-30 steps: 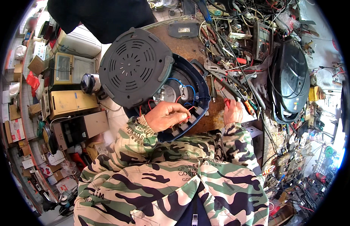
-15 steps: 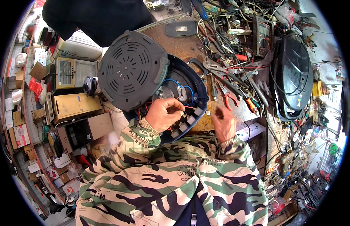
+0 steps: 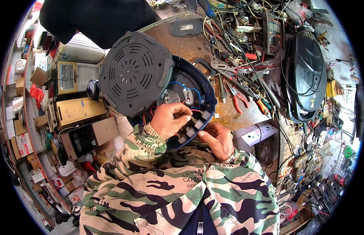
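Note:
A dark blue appliance housing [image 3: 213, 98] lies opened on the workbench in front of me, with blue and red wires and several whitish switch-like blocks [image 3: 198, 124] along its near right side. Its round-cornered grey vented cover [image 3: 129, 74] leans over the left part of the housing. Over the wiring, my left hand [image 3: 170, 120] is closed, thumb and forefinger pinched together; whatever is between the tips is too small to make out. My right hand [image 3: 219, 140] has its fingers curled at the near right rim of the housing, the thumb against its outer edge.
Red-handled pliers [image 3: 240, 102], a screwdriver [image 3: 262, 106] and tangled cables lie right of the housing on the workbench [image 3: 240, 119]. A black appliance shell [image 3: 305, 76] stands farther right. A white power strip [image 3: 260, 135] sits below the bench edge. Ovens and boxes crowd the left side.
My right hand has moved left from beside the housing to its near right rim. My left hand stays pinched over the wiring.

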Demonstrator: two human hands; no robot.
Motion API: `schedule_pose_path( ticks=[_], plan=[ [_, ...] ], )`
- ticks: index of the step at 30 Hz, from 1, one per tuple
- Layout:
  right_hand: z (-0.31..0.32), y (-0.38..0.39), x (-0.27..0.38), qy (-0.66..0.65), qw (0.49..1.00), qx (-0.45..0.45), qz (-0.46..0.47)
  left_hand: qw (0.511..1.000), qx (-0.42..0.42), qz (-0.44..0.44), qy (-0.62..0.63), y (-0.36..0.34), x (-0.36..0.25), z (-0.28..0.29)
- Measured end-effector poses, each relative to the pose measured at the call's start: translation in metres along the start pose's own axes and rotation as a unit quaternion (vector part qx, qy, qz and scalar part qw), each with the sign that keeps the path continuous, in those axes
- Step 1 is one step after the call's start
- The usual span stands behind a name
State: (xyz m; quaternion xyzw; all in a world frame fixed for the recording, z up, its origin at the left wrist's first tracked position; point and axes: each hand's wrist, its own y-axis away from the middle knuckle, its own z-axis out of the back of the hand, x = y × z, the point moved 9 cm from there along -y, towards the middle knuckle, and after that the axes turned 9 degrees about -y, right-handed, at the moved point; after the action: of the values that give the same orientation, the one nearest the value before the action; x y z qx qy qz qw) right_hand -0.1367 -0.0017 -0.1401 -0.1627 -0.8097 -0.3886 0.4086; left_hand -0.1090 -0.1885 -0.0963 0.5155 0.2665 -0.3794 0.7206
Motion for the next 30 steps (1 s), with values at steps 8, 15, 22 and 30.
schedule_pose_path(
  ticks=[8, 15, 22, 30],
  plan=[
    [-0.002, 0.0, 0.001, -0.025, 0.999, 0.002, -0.022, 0.999, 0.012, 0.003, 0.029, -0.002, 0.005, -0.003],
    [-0.005, 0.001, 0.004, -0.058, 0.998, -0.003, -0.038, 0.998, 0.01, -0.006, -0.06, 0.0, -0.008, -0.004],
    [-0.007, 0.001, 0.006, -0.09, 0.994, -0.004, -0.067, 0.964, -0.025, -0.128, -0.233, -0.001, -0.036, -0.003],
    [-0.006, -0.002, -0.004, -0.119, 0.991, -0.009, -0.062, 0.943, 0.004, -0.135, -0.303, -0.005, -0.048, -0.007]
  ],
)
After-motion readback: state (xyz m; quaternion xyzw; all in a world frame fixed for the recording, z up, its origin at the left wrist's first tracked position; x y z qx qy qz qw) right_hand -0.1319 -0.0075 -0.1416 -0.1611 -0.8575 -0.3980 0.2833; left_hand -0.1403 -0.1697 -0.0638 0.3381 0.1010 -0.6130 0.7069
